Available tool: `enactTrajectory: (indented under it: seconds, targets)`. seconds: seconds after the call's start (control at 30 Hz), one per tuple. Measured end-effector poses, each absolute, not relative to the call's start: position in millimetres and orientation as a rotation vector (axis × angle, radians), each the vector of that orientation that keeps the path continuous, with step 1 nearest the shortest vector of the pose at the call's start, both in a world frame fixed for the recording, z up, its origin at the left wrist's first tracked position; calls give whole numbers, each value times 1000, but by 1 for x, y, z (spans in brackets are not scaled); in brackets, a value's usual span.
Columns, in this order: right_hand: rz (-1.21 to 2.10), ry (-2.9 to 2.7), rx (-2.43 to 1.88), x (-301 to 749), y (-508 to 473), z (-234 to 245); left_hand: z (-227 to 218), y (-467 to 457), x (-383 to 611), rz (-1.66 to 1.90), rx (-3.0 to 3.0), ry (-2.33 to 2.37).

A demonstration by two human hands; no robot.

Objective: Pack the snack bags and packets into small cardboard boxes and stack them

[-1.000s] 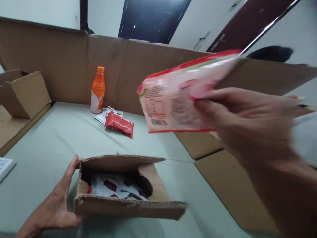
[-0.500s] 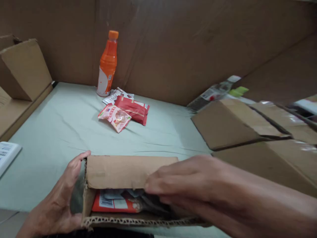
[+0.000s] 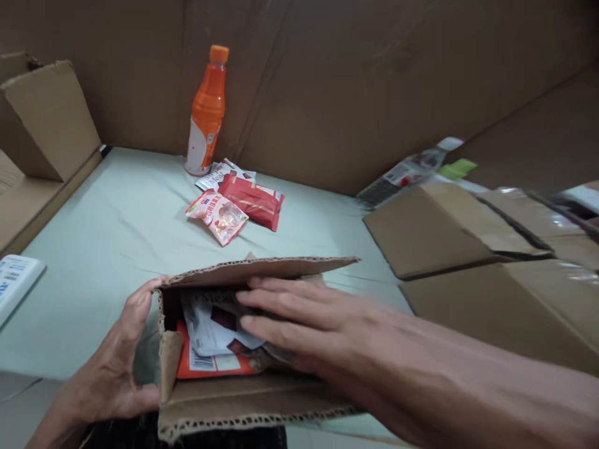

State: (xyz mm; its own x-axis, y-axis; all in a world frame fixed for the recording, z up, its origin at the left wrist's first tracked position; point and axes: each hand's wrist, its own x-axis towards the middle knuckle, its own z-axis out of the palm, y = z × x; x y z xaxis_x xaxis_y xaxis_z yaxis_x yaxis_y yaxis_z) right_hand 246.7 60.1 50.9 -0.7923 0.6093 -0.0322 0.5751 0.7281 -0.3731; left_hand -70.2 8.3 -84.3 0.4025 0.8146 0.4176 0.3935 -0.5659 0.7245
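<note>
In the head view, your box (image 3: 253,397) is just in front of you, on the near side of the pale green table (image 3: 116,249). Its top is open. Your left hand (image 3: 110,358) is at the box's 9 o'clock end, with its fingers spread around that end to grip it. Your right hand (image 3: 322,327) comes in from 4 o'clock and reaches into the box. Its fingers are open, straight and close together, over the white pack (image 3: 206,327). I can't tell where your right thumb is. The white pack lies on an orange pack (image 3: 218,366), both inside the box.

At 12 o'clock from the box, a pink pack (image 3: 219,218) touches a red pack (image 3: 253,201). Another white pack (image 3: 229,171) lies behind them. Near 11 o'clock an orange bottle (image 3: 206,118) stands up. Between 1 and 2 o'clock a clear bottle (image 3: 407,174) leans over, and brown cartons (image 3: 416,234) sit at 2 and 3 o'clock. A white thing (image 3: 21,280) lies near 9 o'clock.
</note>
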Motion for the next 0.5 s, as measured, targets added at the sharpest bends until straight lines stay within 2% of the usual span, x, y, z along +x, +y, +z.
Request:
enactTrajectory:
  seconds: [0.3, 0.4, 0.5]
  targets:
    - [484, -3097, -919, 192, 72, 12, -84, 8, -65, 993, 2117, 1084]
    - [482, -3025, -912, 197, 74, 18, -83, 11, -64, 1001, 2083, 1132]
    - [498, -2715, -926, 230, 77, 40, -83, 14, -64, 983, 2053, 1148]
